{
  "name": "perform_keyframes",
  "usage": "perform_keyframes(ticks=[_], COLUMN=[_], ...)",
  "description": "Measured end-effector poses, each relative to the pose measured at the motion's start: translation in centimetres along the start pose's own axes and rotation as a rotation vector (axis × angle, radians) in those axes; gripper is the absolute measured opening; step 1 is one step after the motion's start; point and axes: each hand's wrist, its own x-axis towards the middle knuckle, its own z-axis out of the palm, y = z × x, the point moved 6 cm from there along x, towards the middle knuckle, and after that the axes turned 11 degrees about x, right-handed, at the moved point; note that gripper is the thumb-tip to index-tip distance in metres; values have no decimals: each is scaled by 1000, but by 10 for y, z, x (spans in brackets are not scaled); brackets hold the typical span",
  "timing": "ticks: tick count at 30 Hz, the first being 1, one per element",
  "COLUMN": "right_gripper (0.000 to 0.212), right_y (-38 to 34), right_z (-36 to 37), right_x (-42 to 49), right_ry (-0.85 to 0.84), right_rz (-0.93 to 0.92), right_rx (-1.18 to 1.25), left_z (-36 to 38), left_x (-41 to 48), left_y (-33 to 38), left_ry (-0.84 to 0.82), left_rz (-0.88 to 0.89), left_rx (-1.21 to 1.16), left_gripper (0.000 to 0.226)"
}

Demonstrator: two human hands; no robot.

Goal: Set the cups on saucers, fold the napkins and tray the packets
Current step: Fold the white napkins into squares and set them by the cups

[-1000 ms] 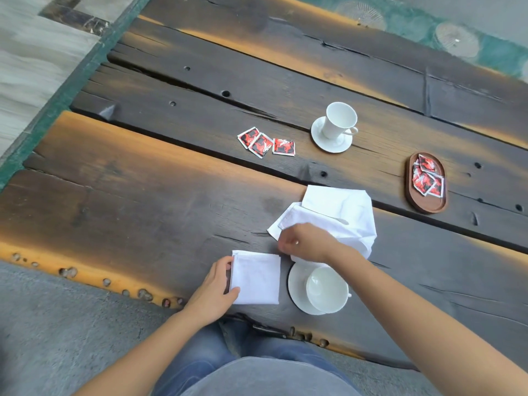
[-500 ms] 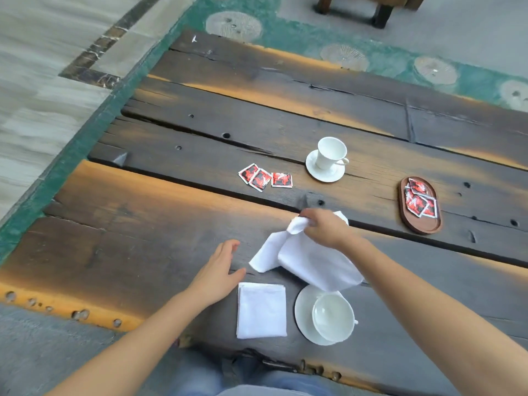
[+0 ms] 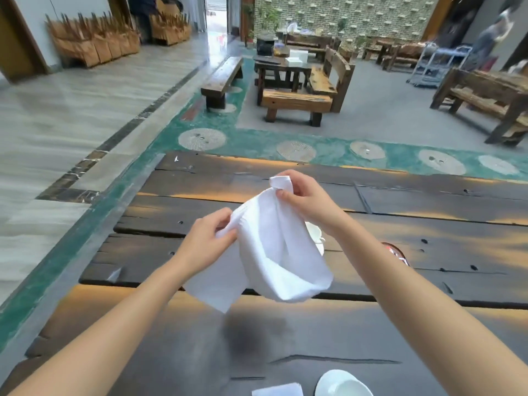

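Note:
A white cloth napkin (image 3: 280, 252) hangs unfolded in the air above the wooden table (image 3: 428, 252). My right hand (image 3: 307, 201) pinches its top corner and my left hand (image 3: 207, 242) grips another edge lower left. A folded napkin (image 3: 278, 390) lies at the bottom edge, next to a white cup on a saucer (image 3: 341, 385). The far cup (image 3: 314, 232) peeks out behind the held napkin. A sliver of the brown packet tray (image 3: 398, 254) shows beside my right forearm. The loose packets are hidden.
Beyond the table lie a green floor strip with round inlays, a low bench (image 3: 223, 78), wooden chairs and tables (image 3: 297, 81), and a metal cart (image 3: 437, 64) at the back right.
Both hands have lifted the loose napkin off the table; my left hand left the folded napkin and took an edge. The view tilted up to the room.

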Motion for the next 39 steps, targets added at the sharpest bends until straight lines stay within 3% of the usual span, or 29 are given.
perform_keyframes(ticks=[3,8,11,14,20,21,25,27,32,36,39], right_gripper=[22,13,20,16,13,11,10,11,12,14,19], right_y=[1,4,-13,-27,-51,-58,-88,-99,-123,-129,-121], right_z=[0,5,5,6,32,39,74,89,94,79,83], right_x=[22,46,54,67,85,86,83,81,78,76,71], right_ry=[141,236,280,276,133,81,-132,-195,-252,-227,-289], right_rz=[5,54,40,52,193,207,212,181,93,58,78], right_rx=[-57,-3,57,177,596,603,570,522,469,447,348], left_z=[-37,-96,-122,-130,-72,-67,-78,-69,-70,-80,-88], left_x=[11,16,10,1,-38,-35,-3,7,24,30,37], left_y=[-17,-43,-64,-88,-102,-100,-65,-42,-19,-6,13], left_ry=[11,70,77,-106,-749,-719,-125,4,239,232,281], left_rz=[-4,-40,-102,-145,-217,-236,-252,-239,-194,-167,-131], left_rx=[61,141,150,227,436,411,295,249,166,-55,-87], left_gripper=[24,16,14,9,17,28,78,90,59,67,59])
